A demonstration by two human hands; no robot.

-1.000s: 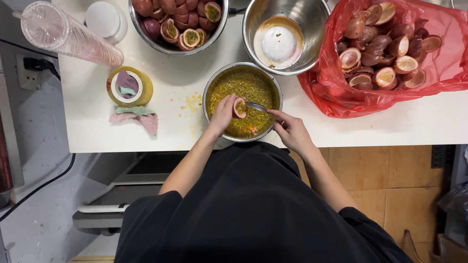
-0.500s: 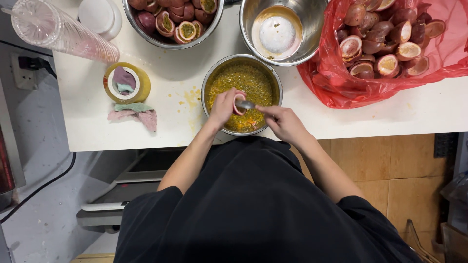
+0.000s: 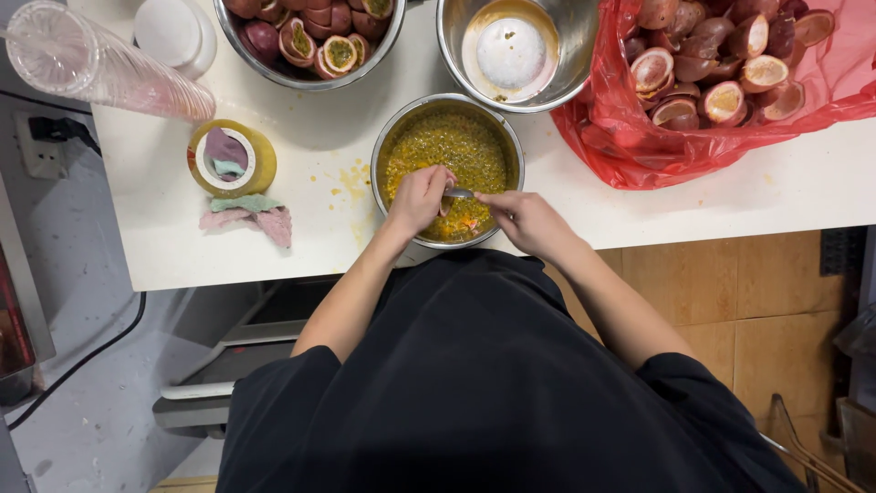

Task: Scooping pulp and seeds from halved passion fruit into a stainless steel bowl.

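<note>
Scooping pulp from a passion fruit half (image 3: 444,187), left hand (image 3: 418,196) closed around it and right hand (image 3: 529,222) gripping a metal spoon (image 3: 461,193), both directly over the pulp-filled steel bowl (image 3: 392,137) on the white surface (image 3: 301,237). Probably needing a final scrape of the shell, judging by the spoon sitting inside it.

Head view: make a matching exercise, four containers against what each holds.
1. centre bowl
2. top-left bowl
3. top-middle bowl
4. red bag

a. scooped-out fruit shells
b. a white round lid or cup
c. yellow seedy pulp
d. halved fruit, pulp still in

Pairs: 1-c, 2-d, 3-b, 4-a
</note>
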